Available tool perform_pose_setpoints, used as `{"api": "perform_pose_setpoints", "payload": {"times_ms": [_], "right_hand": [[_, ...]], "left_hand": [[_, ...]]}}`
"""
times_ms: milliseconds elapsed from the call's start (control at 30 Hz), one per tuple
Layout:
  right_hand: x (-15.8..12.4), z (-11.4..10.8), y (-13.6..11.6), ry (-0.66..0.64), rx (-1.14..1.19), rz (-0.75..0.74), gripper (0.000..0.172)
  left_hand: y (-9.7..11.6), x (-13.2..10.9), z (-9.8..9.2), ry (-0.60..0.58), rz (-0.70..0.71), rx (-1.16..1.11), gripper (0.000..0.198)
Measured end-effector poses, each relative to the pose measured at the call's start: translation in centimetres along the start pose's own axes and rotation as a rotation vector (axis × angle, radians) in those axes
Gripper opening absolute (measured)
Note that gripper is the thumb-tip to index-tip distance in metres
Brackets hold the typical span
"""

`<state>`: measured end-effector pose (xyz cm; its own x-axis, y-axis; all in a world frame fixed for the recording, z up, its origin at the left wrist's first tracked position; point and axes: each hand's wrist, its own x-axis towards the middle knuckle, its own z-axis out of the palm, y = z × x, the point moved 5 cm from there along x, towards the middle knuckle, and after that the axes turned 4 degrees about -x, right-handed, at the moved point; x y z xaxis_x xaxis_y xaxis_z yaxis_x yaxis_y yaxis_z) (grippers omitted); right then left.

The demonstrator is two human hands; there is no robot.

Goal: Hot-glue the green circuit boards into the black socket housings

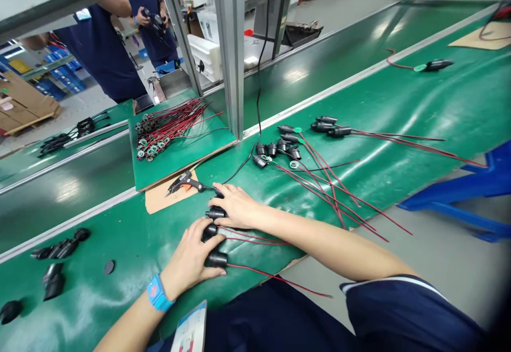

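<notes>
Several black plastic housings with thin red wires lie in a row under my two hands on the green mat. My left hand (190,255), with a blue band at its wrist, has its thumb and forefinger around a black housing (217,259); another one shows at its fingertips. Just beyond it, my right hand (235,206) curls palm down over another black housing (216,212), its fingers partly hiding one more. Red wires (255,238) trail from the housings to the right. A black glue gun (186,182) rests on a cardboard piece beyond my right hand.
Wired black housings (325,124) and short black sockets (271,149) lie to the right. A raised green board (179,152) bears a pile of red-wired parts. Black fittings (54,280) lie at left. A metal post (231,54) and hanging cable stand ahead; two people are across the bench.
</notes>
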<state>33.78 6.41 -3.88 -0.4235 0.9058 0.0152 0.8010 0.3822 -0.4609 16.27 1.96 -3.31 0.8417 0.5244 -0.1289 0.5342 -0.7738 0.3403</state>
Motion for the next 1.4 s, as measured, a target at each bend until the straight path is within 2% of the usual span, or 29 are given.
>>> {"api": "perform_pose_setpoints", "payload": {"times_ms": [200,400,667,800,933,1033,1100,1167,1233,1300,1400], "right_hand": [[2.0,0.4,0.3,0.049,-0.028,0.096,0.047],[2.5,0.1,1.7,0.135,-0.014,0.091,0.04],[3.1,-0.3,1.9,0.157,0.045,0.067,0.047],[2.1,-2.4,3.1,0.263,0.164,0.084,0.048],[-2.2,-7.1,5.5,0.416,0.249,0.095,0.047],[-7.3,-11.5,8.9,0.521,0.253,0.129,0.045],[-11.1,-14.2,12.3,0.586,0.225,0.188,0.043],[-14.9,-16.7,16.5,0.648,0.184,0.281,0.044],[-18.0,-18.7,21.1,0.696,0.137,0.395,0.044],[-20.2,-20.2,25.9,0.717,0.084,0.509,0.042],[-21.1,-21.5,32.5,0.695,0.0,0.64,0.035]], "left_hand": [[0.8,1.7,-0.9,-0.087,0.077,0.035,0.06],[0.3,2.3,-1.3,-0.116,0.06,-0.025,0.048],[-0.7,2.5,-1.1,-0.14,0.158,-0.073,0.036],[-0.5,2.4,-1.7,-0.136,0.162,-0.106,0.037],[2.0,3.7,-5.2,-0.176,0.172,-0.137,0.032],[5.1,7.3,-8.5,-0.199,0.246,-0.132,0.031],[7.4,11.2,-9.9,-0.226,0.314,-0.15,0.032],[9.6,15.9,-10.4,-0.243,0.403,-0.173,0.032],[11.7,21.1,-9.9,-0.236,0.491,-0.188,0.034],[13.4,26.3,-8.7,-0.219,0.53,-0.214,0.036],[15.3,33.2,-5.9,-0.215,0.531,-0.254,0.041]]}}
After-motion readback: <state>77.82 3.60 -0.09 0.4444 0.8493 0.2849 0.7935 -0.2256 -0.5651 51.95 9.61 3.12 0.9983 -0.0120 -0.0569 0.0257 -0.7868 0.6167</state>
